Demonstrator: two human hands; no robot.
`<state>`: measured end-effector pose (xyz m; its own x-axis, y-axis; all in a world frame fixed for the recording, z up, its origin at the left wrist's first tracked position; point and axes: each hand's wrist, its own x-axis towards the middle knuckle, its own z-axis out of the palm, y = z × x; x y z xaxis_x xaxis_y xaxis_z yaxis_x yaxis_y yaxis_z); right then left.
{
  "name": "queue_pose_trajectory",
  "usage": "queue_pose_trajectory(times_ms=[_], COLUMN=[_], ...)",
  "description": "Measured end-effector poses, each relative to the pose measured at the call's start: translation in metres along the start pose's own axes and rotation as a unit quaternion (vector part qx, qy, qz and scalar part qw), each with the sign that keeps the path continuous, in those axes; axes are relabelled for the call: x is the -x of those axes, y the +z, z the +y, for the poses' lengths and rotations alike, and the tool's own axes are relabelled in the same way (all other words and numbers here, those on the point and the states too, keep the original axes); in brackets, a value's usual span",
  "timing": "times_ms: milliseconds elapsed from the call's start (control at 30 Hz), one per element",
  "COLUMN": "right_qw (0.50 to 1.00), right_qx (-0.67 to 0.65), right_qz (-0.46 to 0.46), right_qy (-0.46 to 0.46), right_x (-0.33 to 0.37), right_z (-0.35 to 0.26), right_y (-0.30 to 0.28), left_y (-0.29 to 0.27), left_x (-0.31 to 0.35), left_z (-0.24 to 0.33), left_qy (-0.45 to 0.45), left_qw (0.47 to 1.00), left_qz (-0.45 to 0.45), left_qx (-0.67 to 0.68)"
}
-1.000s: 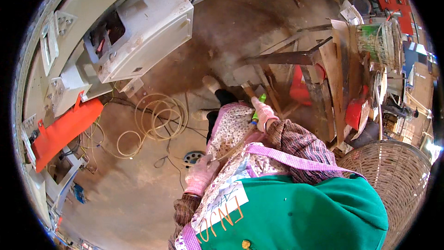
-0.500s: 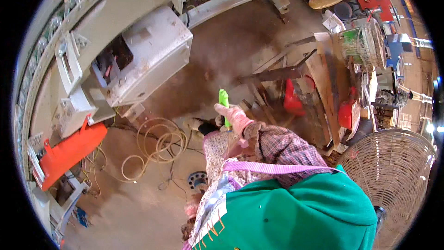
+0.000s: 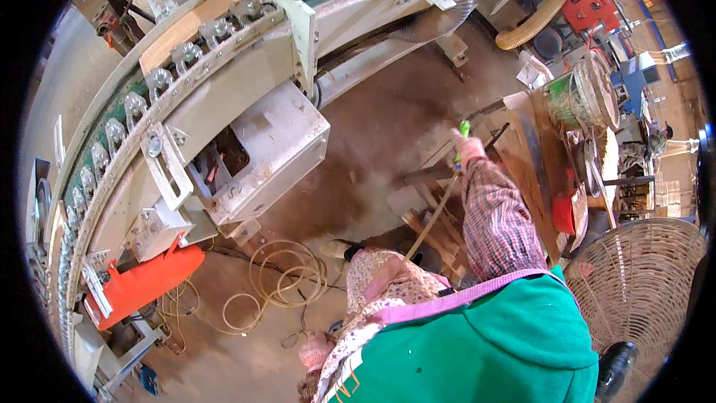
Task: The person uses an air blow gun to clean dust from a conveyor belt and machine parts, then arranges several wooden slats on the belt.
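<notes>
Stretched forward, my right hand (image 3: 468,148) in a pink glove is closed round a bright green air blow gun (image 3: 464,129). From the gun a yellowish air hose (image 3: 434,218) runs back down toward my body. The gun points away from me, above the dusty floor (image 3: 358,142) beside a pile of wooden boards (image 3: 440,242). Low by my left side hangs my left hand (image 3: 317,351), in a similar pink glove; its fingers are not clear. A floral apron (image 3: 399,276) and a green top partly block the view below.
A curved conveyor (image 3: 209,75) with clear rollers and a white box (image 3: 272,153) lines the left. Near it are an orange guard (image 3: 149,283) and coiled hose (image 3: 287,272) on the floor. At right stand a wicker basket (image 3: 634,276) and a green drum (image 3: 570,97).
My right hand has reached forward and right with the blow gun, and its hose now shows. The view has shifted, bringing more of the conveyor into sight.
</notes>
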<state>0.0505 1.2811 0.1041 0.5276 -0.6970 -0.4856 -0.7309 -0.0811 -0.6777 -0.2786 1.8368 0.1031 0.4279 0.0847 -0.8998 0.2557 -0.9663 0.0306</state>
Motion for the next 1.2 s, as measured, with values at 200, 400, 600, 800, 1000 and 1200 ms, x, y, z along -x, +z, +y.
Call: queue_pose_trajectory(times_ms=[200,400,600,800,1000,1200], right_qw=[0.995,0.855,0.482,0.206,0.158,0.222], right_qx=[0.065,0.477,0.769,0.667,0.671,0.626], right_qz=[0.066,-0.11,-0.261,-0.513,-0.434,-0.409], right_qy=[-0.036,-0.172,-0.33,-0.5,-0.579,-0.625], right_x=[-0.045,0.062,0.281,0.354,0.444,0.527], right_z=[-0.061,-0.067,0.023,0.057,0.038,0.041], right_y=[-0.034,0.041,0.187,0.313,0.373,0.427], left_y=[-0.004,-0.054,-0.035,0.029,0.056,0.119], left_x=[-0.003,0.026,0.027,0.031,0.054,0.025], left_z=[-0.004,-0.002,0.004,-0.008,-0.045,-0.098], left_qy=[0.085,0.034,-0.049,-0.117,-0.147,-0.114], left_qw=[0.995,0.986,0.975,0.902,0.876,0.877], left_qz=[0.042,0.12,0.025,0.031,0.065,0.065], left_qx=[-0.001,0.111,0.216,0.414,0.455,0.462])
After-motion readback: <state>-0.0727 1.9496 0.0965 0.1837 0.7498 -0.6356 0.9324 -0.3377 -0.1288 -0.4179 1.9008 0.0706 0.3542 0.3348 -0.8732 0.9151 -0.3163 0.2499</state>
